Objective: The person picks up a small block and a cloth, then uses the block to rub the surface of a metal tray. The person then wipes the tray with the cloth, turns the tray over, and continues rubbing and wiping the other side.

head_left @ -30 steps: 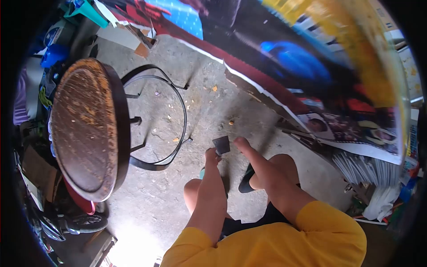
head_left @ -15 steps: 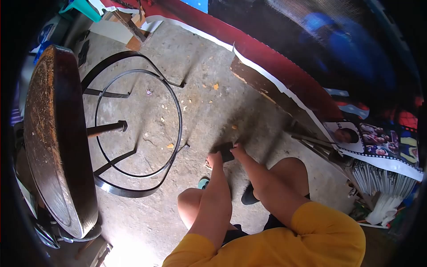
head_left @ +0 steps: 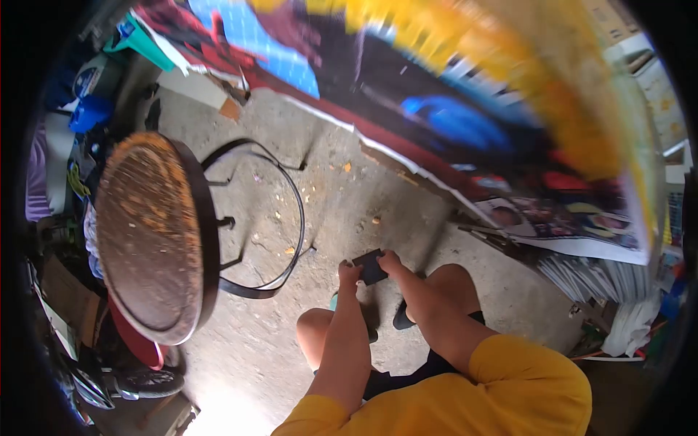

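Note:
Between my two hands is a small, dark, flat rectangular sheet (head_left: 371, 267), held up over the floor. My left hand (head_left: 350, 273) pinches its left edge, and my right hand (head_left: 390, 261) grips the right edge. The exact material of the sheet cannot be made out. To the left of my hands stands a round stool with a worn brown wooden seat (head_left: 149, 240), tilted in view. Its black metal ring and legs (head_left: 299, 211) spread out to the right of the seat, a little short of my left hand.
Small crumbs and orange bits lie on the concrete floor (head_left: 342, 196). A large printed banner (head_left: 436, 123) hangs along the far right side. Beneath it is a bundle of grey rods (head_left: 592, 280). Clutter, including a red round object (head_left: 138, 338), crowds the left edge.
The view has shifted, bringing more of the stool's seat top and the banner into sight. Both hands still hold the dark sheet, which now shows more of its flat face.

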Demonstrator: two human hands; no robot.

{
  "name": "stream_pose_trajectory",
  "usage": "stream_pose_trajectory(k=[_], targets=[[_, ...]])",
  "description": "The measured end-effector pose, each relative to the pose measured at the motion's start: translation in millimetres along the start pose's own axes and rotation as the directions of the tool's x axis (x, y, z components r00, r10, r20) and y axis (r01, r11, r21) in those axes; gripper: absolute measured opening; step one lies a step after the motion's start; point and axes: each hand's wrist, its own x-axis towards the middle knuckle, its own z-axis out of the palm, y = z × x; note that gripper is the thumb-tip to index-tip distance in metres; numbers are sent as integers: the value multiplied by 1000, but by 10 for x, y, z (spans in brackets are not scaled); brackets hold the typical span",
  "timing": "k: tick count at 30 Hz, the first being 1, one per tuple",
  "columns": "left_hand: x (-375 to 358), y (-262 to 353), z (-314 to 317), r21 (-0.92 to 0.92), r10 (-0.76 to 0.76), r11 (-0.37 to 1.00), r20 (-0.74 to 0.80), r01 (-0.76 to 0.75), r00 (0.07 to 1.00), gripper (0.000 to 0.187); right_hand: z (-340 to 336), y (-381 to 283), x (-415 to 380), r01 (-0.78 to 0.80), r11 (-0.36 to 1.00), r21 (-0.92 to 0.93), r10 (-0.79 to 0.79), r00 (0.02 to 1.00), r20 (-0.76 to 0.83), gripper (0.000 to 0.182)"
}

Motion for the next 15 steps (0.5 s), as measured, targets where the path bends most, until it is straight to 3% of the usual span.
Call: stream_pose_trajectory(k=[1,2,4,5,8,9,12,15], targets=[[-161,184,-133,108,-21,994,136,6,991,85,-176,-196,-240,87,989,-117,-87,996,2,30],[-249,222,-201,143,68,986,121,-85,990,84,-395,-451,-537,168,958,-234,-171,985,9,31],[-359,286,-249,216,243,941,101,-260,965,82,-778,-950,-1150,191,886,-423,-183,981,60,29],[-990,789,-347,297,280,909,86,-293,956,79,-973,-1157,-1454,247,822,-514,-232,968,96,29],[-1861,1414,-518,158,366,900,228,-405,902,71,-1577,-1652,-2318,329,816,-475,-305,944,129,28],[-2097,1590,-575,154,432,853,329,-499,840,53,-1753,-1736,-2561,393,801,-451,-394,914,97,27],[-3226,2332,-727,215,328,844,518,-492,790,42,-2416,-2098,-3400,472,825,-310,-489,872,26,32],[-4188,2938,-811,228,369,780,586,-583,722,33,-2976,-2298,-4069,569,816,-97,-577,809,-108,31]])
